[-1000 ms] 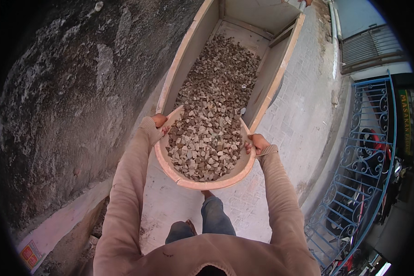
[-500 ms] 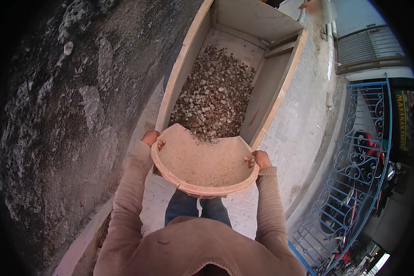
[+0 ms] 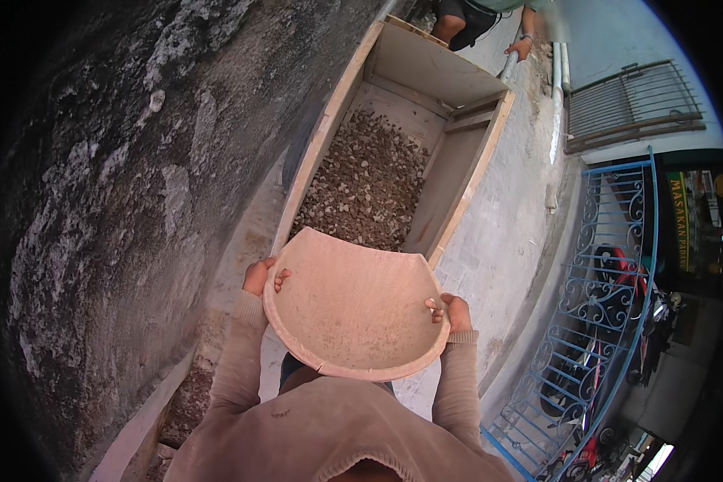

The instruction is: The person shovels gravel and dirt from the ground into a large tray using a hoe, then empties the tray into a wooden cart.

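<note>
Holding the pan [image 3: 353, 309] by its rim, I have my left hand [image 3: 262, 277] closed on the near-left edge with the fingers curled over into the bowl, and my right hand [image 3: 453, 312] closed on the right edge the same way, fingertips showing just inside the lip. The pan is a shallow pinkish scoop with one flat, cut-off side, and that flat side points away from me, toward the long wooden box [image 3: 329, 136] on the ground ahead. Its bowl looks bare apart from dust, while the gravel [image 3: 361, 185] lies heaped in the near half of the box; the far half, past a wooden crosspiece, shows only bare boards. So I judge the tipping step done: the pan sits level in front of my chest, just short of the box's near end, with nothing in it. The next move, as I read it, calls for carrying the pan off to be filled, keeping both hands on the rim so the scoop does not twist, and watching my footing between the rough dark wall [image 3: 120, 201] on my left and the pale paved strip [image 3: 506, 233] on my right. A blue iron gate [image 3: 610, 273] stands further right, and another person [image 3: 490, 20] is bent over at the far end of the box, well apart from me.
</note>
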Tool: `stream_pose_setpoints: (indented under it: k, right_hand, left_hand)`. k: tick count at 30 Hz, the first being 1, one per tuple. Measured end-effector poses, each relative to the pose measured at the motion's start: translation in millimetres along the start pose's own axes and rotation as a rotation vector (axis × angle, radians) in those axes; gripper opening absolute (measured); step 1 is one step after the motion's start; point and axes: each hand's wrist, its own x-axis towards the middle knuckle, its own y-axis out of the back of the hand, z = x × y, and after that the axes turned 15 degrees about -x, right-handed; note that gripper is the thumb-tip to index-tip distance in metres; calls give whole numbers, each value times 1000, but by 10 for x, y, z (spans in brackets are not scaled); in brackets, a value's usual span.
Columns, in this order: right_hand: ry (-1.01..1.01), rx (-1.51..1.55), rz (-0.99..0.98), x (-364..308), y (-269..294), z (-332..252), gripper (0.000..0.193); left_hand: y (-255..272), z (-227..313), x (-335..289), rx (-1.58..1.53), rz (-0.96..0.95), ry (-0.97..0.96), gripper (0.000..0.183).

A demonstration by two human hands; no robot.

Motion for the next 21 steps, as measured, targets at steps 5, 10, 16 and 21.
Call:
stream_pose_setpoints:
  k: [5,10,16,21]
  right_hand:
    - [117,-113,-56,-244,-75,17,29]
    - [386,-225,-32,-872,-141,226,29]
    - [405,-107,-442,-1616,-74,774,42]
    - [413,-273,-512,-1574,62,1032,48]
  left_hand:
    - [236,-164,-258,6,-74,-196,38]
    - [743,-668,-861,-142,-146,-465,40]
    - [1387,-1679,-1919,-127,24,-588,59]
    - [2054,-2860,-2161,-325,291,-653,53]
